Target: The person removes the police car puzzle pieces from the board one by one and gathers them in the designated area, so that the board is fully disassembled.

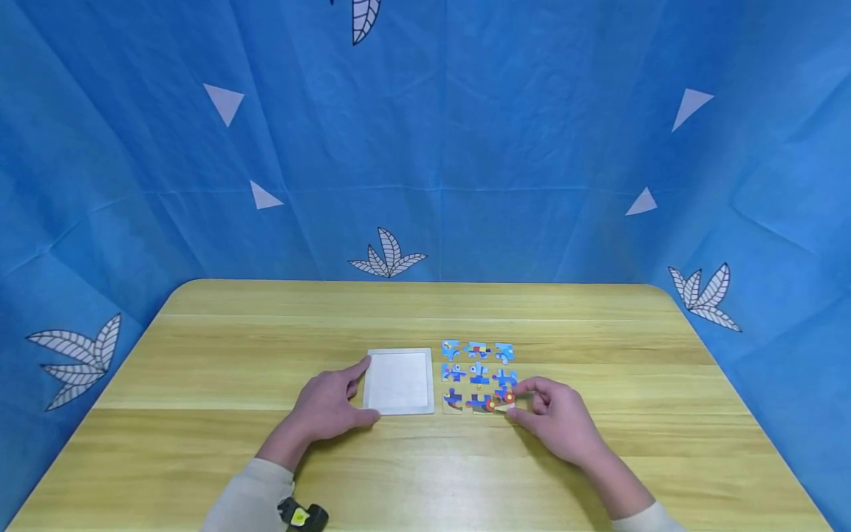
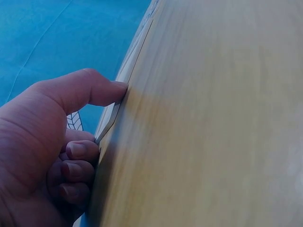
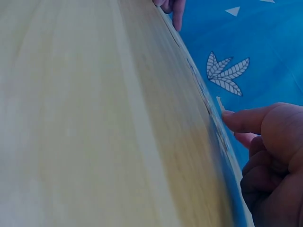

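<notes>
A flat white square puzzle tray (image 1: 399, 411) lies on the table, its recessed middle bare. My left hand (image 1: 330, 406) grips it along the left side, thumb at the near corner and index finger near the far one. In the left wrist view the thumb presses on the tray's edge (image 2: 135, 54), the other fingers curled below. My right hand (image 1: 561, 420) pinches a jigsaw piece (image 1: 504, 397) with a red-and-orange round print between thumb and index finger. The right wrist view shows this piece edge-on, lifted above the table.
Several blue printed jigsaw pieces (image 1: 479, 373) are laid out in spaced rows just right of the tray. The wooden table (image 1: 425, 473) reaches back to a blue curtain (image 1: 439, 148) with leaf prints. A black strap device (image 1: 302, 515) is on the left wrist.
</notes>
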Available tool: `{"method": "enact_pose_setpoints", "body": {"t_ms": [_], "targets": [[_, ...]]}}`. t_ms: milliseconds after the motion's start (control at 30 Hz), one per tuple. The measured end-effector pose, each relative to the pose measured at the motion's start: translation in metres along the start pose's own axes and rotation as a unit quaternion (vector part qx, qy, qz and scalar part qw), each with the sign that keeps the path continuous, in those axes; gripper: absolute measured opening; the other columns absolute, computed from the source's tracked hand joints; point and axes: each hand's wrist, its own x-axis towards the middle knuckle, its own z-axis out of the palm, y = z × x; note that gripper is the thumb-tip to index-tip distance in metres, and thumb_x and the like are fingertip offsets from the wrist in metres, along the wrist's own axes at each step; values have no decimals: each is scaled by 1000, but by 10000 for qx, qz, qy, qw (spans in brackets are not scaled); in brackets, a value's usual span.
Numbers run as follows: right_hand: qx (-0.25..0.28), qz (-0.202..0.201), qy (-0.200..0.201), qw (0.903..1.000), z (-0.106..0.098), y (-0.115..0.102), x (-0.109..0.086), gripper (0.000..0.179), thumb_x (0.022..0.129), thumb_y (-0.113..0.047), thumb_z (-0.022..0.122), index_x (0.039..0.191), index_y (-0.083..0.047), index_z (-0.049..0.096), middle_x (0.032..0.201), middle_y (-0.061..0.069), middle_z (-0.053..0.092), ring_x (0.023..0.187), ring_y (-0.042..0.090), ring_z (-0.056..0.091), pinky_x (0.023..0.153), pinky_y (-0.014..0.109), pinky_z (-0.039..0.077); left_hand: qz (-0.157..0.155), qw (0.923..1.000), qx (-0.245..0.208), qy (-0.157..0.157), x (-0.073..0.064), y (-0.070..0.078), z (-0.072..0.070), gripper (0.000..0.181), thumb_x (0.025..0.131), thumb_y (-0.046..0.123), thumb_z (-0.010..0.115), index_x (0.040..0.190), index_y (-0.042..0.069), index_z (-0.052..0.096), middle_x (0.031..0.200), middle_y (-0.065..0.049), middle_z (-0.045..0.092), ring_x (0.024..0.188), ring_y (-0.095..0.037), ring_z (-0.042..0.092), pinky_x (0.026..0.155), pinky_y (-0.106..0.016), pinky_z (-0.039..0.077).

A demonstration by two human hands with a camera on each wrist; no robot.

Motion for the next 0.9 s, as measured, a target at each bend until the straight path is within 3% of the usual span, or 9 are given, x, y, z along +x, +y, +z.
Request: {"method": "enact_pose_setpoints", "body": {"t_ms": [433,900], "targets": [[-140,-177,-30,9997,-5,9,-1,24,83,-14,83,103,-9,71,57,-8,34,51,6,31,62,29,40,0,10000,75,-25,0,0,-1,96,71,42,86,152,14,44,68,1,45,62,-15,37,60,-32,30],[-147,19,-122,9998,-5,10,-2,25,82,-11,82,104,-8,71,56,-7,36,50,7,33,63,30,41,37,10000,11,-17,-1,0,0,97,70,42,85,152,13,43,65,2,41,58,-15,32,58,-32,28]]}}
